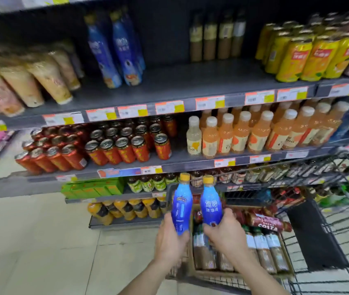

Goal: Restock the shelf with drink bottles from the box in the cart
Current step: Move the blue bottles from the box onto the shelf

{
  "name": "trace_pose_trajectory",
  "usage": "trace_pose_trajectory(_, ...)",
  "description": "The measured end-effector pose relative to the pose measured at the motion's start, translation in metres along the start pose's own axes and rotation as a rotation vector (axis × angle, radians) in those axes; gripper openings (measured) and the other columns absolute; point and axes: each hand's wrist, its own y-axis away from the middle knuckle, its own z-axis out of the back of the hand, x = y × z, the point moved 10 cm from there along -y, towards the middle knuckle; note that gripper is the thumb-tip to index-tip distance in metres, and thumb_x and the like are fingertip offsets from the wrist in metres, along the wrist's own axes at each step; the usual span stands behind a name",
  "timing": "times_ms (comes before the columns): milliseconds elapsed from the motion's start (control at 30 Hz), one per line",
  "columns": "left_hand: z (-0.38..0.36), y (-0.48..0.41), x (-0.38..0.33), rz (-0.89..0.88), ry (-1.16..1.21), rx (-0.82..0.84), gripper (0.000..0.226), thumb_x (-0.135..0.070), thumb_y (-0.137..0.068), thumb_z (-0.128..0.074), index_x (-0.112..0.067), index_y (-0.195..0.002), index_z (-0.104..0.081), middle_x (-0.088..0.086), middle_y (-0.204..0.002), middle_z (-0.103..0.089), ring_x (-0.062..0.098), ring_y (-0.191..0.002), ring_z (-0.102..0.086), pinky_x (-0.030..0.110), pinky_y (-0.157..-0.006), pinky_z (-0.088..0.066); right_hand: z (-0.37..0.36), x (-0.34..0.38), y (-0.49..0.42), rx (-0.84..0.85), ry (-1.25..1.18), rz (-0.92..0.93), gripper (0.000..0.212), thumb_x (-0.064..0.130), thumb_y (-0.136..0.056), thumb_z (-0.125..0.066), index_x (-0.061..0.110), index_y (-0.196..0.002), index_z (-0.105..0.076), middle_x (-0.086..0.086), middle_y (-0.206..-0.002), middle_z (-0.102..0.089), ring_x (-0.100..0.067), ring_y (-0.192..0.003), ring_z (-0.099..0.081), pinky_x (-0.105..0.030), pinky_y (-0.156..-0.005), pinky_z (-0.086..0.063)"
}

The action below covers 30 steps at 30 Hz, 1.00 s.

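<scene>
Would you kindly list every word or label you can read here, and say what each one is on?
"COSTA": on the dark red bottle lying in the cart.
"雅哈" over "冰咖啡": on the right blue bottle, held by the right hand.
Too blurred to read: the print on the left blue bottle in the left hand, and the price tags along the shelf edges.

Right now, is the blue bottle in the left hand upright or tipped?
Roughly upright: left hand grips the blue bottle low down, yellow cap uppermost.
</scene>
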Motion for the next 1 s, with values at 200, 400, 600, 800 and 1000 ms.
trace_pose_trajectory(200, 0.094, -0.012, 0.001, -0.118, 0.068, -0.095, 0.053, -0.018, -0.082, -0.072, -0.015, -0.130, -0.049, 0.002, -0.118, -0.061, 0.023, -0.111, -0.058, 0.036, -0.091, -0.045, -0.016, 0.105, 0.010, -0.044, -0.013, 0.112, 0.049, 0.056, -0.060, -0.068, 0.027, -0.085, -0.037, 0.002, -0.086, -0.068, -0.026, -0.085, -0.068, -0.032, -0.060, -0.042)
trace_pose_trajectory(400, 0.188, -0.033, 0.010, -0.192, 0.103, -0.148, 0.051, -0.022, -0.079, -0.072, -0.026, -0.124, -0.048, -0.004, -0.111, -0.062, 0.019, -0.104, -0.059, 0.036, -0.088, -0.047, -0.036, 0.209, 0.025, -0.111, -0.029, 0.196, 0.047, 0.054, -0.063, -0.069, 0.027, -0.088, -0.041, 0.000, -0.092, -0.069, -0.027, -0.091, -0.067, -0.032, -0.066, -0.046)
trace_pose_trajectory(600, 0.271, -0.057, 0.021, -0.252, 0.107, -0.168, 0.050, -0.028, -0.074, -0.071, -0.039, -0.113, -0.043, -0.013, -0.104, -0.064, 0.013, -0.096, -0.062, 0.036, -0.081, -0.051, -0.051, 0.298, 0.042, -0.186, -0.046, 0.260, 0.048, 0.054, -0.063, -0.068, 0.025, -0.093, -0.042, 0.000, -0.090, -0.068, -0.028, -0.088, -0.067, -0.035, -0.066, -0.049)
trace_pose_trajectory(800, 0.324, -0.084, 0.014, -0.275, 0.172, -0.224, 0.062, -0.033, -0.071, -0.078, -0.041, -0.121, -0.041, -0.017, -0.105, -0.064, 0.007, -0.093, -0.063, 0.027, -0.072, -0.046, -0.040, 0.356, 0.041, -0.265, -0.048, 0.293, 0.050, 0.061, -0.061, -0.068, 0.033, -0.091, -0.040, 0.012, -0.082, -0.061, -0.019, -0.078, -0.064, -0.034, -0.062, -0.046)
trace_pose_trajectory(1000, 0.339, -0.124, -0.012, -0.295, 0.214, -0.215, 0.059, -0.039, -0.068, -0.076, -0.053, -0.112, -0.038, -0.023, -0.097, -0.066, -0.008, -0.085, -0.063, 0.022, -0.069, -0.050, -0.002, 0.392, -0.001, -0.348, -0.076, 0.331, 0.054, 0.063, -0.060, -0.069, 0.029, -0.093, -0.043, 0.011, -0.081, -0.062, -0.021, -0.076, -0.065, -0.037, -0.064, -0.052)
